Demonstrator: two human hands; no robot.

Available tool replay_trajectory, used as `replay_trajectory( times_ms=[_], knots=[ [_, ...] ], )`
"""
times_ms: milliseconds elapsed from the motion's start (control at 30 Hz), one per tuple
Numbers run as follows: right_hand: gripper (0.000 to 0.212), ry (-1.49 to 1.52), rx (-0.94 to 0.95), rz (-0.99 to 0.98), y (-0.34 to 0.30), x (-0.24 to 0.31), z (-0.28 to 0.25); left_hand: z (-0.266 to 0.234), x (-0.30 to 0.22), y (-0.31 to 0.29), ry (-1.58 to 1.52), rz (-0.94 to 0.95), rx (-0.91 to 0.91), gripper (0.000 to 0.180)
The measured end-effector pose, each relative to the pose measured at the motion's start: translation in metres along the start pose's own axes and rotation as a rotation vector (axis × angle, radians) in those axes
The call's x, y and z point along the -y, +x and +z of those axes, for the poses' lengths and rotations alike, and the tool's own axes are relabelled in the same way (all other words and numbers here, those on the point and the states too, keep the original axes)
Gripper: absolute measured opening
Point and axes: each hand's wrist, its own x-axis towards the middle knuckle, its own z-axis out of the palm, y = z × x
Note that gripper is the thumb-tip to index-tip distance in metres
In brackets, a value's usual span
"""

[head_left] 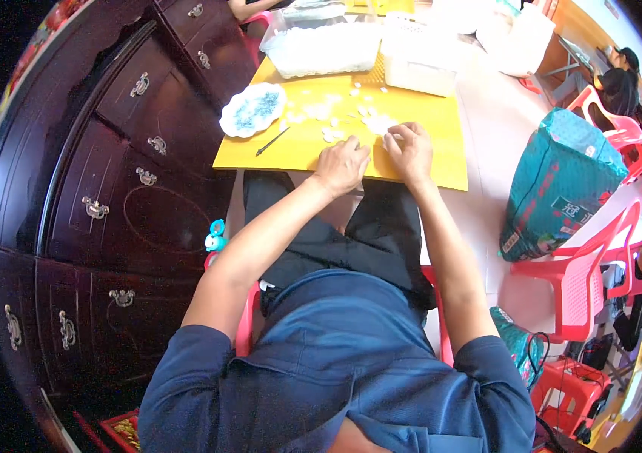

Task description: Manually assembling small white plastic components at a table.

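Observation:
Both my hands are at the near edge of a yellow tabletop [441,162]. My left hand [342,164] rests there with its fingers curled in; whatever they hold, if anything, is hidden. To its right, my right hand [411,153] has bent fingers drawn toward the thumb, beside a cluster of small white pieces [378,124]. What lies between those fingertips is too small to make out. More white pieces are scattered over the middle of the tabletop. At the left, a white scalloped plate [227,125] holds small blue bits. A thin dark pen-like tool [272,141] lies just below the plate.
A clear plastic bin [283,57] with white contents and a white box [419,75] stand at the far side. Dark wooden drawers [109,166] line the left. A large green bag [555,189] and red plastic chairs [566,294] stand right. Other people sit farther off.

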Motion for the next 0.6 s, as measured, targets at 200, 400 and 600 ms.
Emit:
replay_trajectory(
  times_ms=[200,400,600],
  knots=[
    [0.017,-0.178,0.077,-0.113,0.001,0.008,-0.002,-0.005,-0.001,-0.011,0.014,-0.008,-0.019,0.017],
    [0.012,-0.138,0.053,-0.160,0.001,0.011,0.001,-0.004,0.003,-0.016,0.001,-0.013,-0.071,0.016],
    [0.010,-0.125,0.078,-0.194,-0.001,0.010,0.011,-0.001,0.008,-0.019,-0.060,-0.008,-0.113,0.015]
  ],
)
